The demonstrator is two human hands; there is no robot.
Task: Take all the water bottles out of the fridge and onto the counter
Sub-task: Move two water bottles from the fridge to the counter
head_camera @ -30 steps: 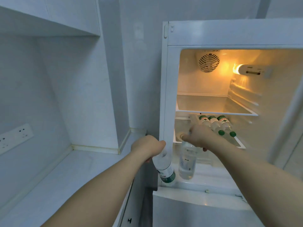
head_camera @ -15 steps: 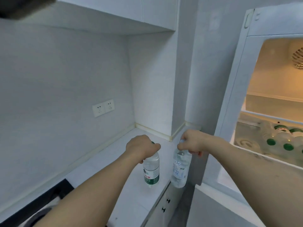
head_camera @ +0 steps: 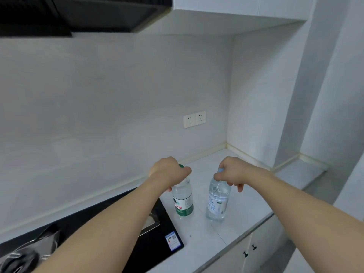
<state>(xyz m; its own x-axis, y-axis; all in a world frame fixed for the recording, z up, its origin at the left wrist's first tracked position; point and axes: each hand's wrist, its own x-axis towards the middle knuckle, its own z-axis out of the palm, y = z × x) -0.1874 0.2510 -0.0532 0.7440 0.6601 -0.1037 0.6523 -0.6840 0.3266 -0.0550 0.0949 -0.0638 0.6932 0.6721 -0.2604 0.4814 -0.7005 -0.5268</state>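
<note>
Left bottle (head_camera: 182, 201): clear w/ green cap, white-and-green label w/ red characters. Right bottle (head_camera: 217, 201): clear w/ pale blue cap, see-through label w/ light blue lettering. Counter (head_camera: 232, 223) white, wall (head_camera: 98, 115) pale grey-white, sockets (head_camera: 194, 119) white, hob (head_camera: 153, 241) black w/ small blue-white sticker (head_camera: 173, 240), hood (head_camera: 78, 14) black, cupboard knobs (head_camera: 249, 250) black.

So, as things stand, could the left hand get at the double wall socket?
Probably not right away: the left hand is gripping the top of the green-label bottle. The path over the counter to the wall socket looks free otherwise, though reach is uncertain.
</note>
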